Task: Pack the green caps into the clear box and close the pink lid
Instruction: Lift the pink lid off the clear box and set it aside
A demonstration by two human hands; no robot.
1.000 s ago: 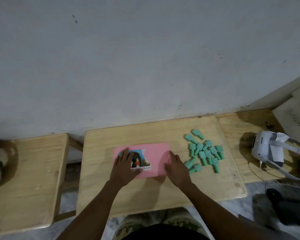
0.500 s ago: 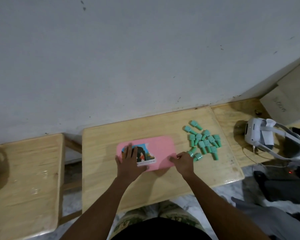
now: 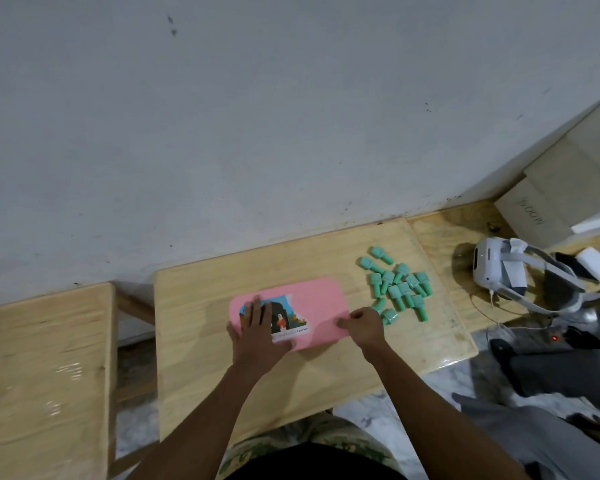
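**Head camera: lid on, caps out, opening in hand**

Looks down on a pink lid [image 3: 312, 299] seated flat near the middle of a wooden desk [image 3: 205, 375], with a torn picture sticker [image 3: 284, 322] on its left half. Hides the clear box beneath that lid, so nothing to say of its walls or contents. Shows the left grip [image 3: 258, 329] spread flat over the sticker, fingers straight, pressing down and holding nothing. Shows the right grip [image 3: 364, 323] at the lid's right near corner, thumb on top and fingers curled at the edge, apparently pinching the lid there. Places the green caps [image 3: 399, 289] in a loose heap on the bare desk just right of the lid, lying on their sides, none packed. Puts the nearest cap just beside the right knuckles. Leaves a white headset [image 3: 496, 271] on a side desk [image 3: 440, 244] to the right, well apart from the work.

Reads as the first step: freeing the lid, with one end steadied and the other prised. Calls next for an upward pull at the pinched corner, and for easing the flat palm off so as not to clamp the lid shut. Needs care not to sweep the heap off the desk with the lifted lid. Then calls for picking caps from the heap and dropping them in.
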